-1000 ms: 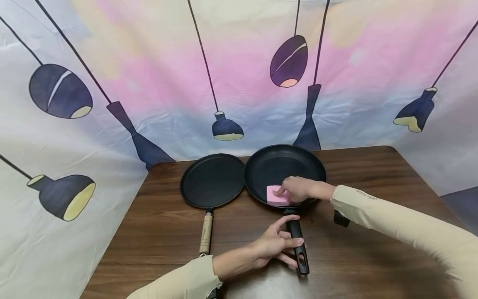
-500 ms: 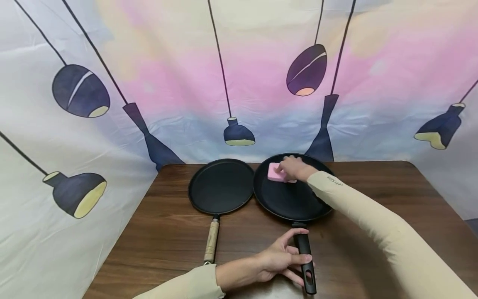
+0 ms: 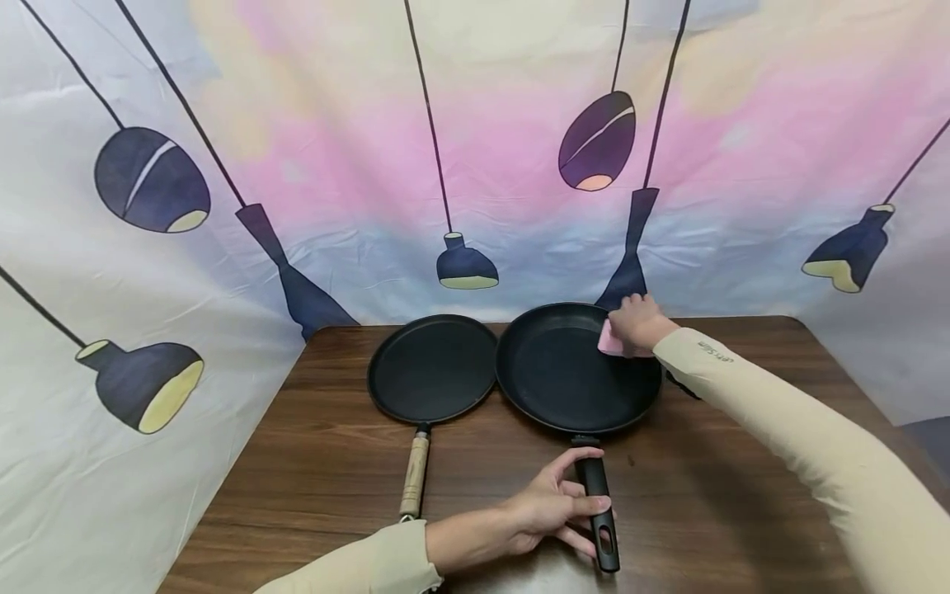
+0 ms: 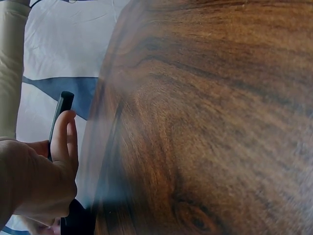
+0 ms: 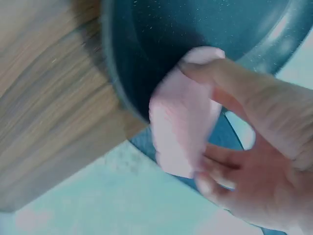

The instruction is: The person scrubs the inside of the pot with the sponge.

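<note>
A black frying pan [image 3: 567, 375] lies at the middle of the table, its black handle [image 3: 598, 511] pointing towards me. My left hand [image 3: 545, 507] grips that handle between thumb and fingers; the left wrist view shows the left hand [image 4: 41, 171] from behind, with the handle end [image 4: 66, 100] sticking out past the fingers. At the pan's far right rim, my right hand [image 3: 640, 323] holds a pink sponge [image 3: 612, 340]. Up close in the right wrist view, thumb and fingers pinch the sponge [image 5: 183, 115] against the pan's side wall.
Left of the frying pan lies a flat black griddle pan [image 3: 433, 369] with a wooden handle [image 3: 415, 477]; the two rims touch or overlap. Behind the wooden table [image 3: 312, 462] hangs a cloth [image 3: 356, 165] printed with lamps.
My right hand has carried the sponge from the pan's near side to its far left, then across to the far right rim. The left hand keeps its grip on the handle.
</note>
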### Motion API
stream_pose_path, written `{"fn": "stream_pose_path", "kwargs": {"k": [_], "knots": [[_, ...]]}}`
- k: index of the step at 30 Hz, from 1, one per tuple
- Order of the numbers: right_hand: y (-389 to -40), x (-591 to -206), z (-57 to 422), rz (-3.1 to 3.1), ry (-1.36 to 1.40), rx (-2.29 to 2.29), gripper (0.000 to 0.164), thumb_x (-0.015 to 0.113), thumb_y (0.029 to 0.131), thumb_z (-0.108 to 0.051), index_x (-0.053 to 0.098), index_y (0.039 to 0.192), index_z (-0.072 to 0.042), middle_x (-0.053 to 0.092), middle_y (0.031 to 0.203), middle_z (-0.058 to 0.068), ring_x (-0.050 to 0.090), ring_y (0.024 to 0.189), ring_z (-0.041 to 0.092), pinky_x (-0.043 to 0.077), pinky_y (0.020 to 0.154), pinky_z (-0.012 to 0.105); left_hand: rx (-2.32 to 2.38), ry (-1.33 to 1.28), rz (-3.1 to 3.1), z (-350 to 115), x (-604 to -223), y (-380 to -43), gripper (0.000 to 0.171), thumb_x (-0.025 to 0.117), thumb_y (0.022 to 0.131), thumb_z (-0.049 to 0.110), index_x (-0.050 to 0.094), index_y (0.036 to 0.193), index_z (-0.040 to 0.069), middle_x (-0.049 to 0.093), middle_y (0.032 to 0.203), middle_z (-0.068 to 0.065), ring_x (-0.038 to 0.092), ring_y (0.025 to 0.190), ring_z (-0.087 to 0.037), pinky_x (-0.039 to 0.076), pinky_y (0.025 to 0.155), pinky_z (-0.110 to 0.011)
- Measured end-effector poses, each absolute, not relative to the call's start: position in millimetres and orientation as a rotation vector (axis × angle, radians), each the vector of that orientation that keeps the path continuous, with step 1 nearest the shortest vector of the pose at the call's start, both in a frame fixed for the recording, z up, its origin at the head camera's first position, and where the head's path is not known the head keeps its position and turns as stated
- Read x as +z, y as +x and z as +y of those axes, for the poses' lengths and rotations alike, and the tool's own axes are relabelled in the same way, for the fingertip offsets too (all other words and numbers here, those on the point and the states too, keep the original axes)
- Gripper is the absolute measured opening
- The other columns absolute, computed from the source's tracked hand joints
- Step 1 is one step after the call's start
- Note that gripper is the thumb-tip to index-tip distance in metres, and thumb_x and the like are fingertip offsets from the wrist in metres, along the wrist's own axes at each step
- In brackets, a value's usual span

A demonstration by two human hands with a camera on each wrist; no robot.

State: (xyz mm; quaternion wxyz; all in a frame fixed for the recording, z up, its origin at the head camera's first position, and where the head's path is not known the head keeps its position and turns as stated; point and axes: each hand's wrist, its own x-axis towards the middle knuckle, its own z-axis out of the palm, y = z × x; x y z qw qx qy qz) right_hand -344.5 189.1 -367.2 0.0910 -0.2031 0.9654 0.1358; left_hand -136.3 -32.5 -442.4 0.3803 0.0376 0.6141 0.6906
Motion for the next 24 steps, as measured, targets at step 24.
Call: {"fn": "stream_pose_path", "kwargs": {"k": [24], "knots": [[-342.5,-396.1,136.3,1.872,-0.64,-0.722,0.036,0.057,0.1,-0.03,0.071,0.127,-0.01,0.064,0.112,-0.003,0.052,0.082,0.01,0.051,0.072,0.023,1.758,0.099,1.532,-32.8,-445.6,-138.6,0.06,0.067,0.097,0.002,0.046,0.148,0.028,0.071,0.098,-0.011,0.076,0.09,-0.034,0.066,0.072,-0.047]]}}
